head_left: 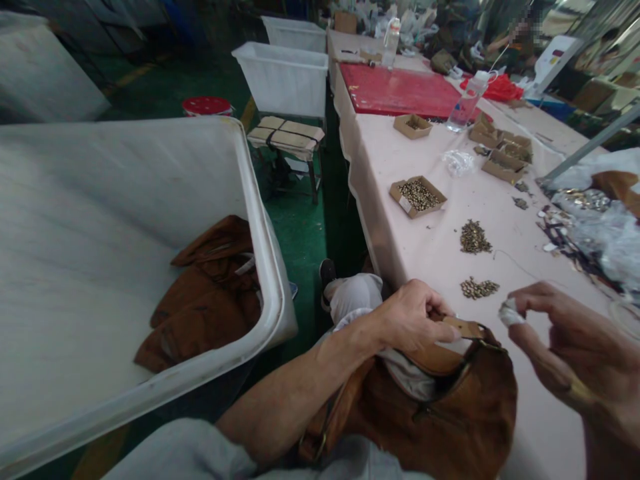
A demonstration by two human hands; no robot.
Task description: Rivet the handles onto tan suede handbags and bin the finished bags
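Observation:
A brown handbag (440, 427) lies across my lap against the table edge, its top partly open with pale lining showing. My left hand (413, 317) grips the bag's tan leather strap tab (465, 327) between thumb and fingers, near a metal ring. To the right of the strap, apart from the bag, my right hand (565, 340) is raised with thumb and index fingertips pinched together. White wrapping covers those fingertips, and whatever they hold is too small to make out. Just beyond are two piles of small brass-coloured studs, a nearer pile (479, 288) and a farther pile (475, 237).
A large white bin (260, 267) with brown bags (210, 300) inside stands at left. On the pale-covered table (385, 200) are a cardboard tray of studs (418, 197), more small boxes (503, 165), water bottles (467, 103) and a red board (400, 90). Plastic bags (610, 233) lie at right.

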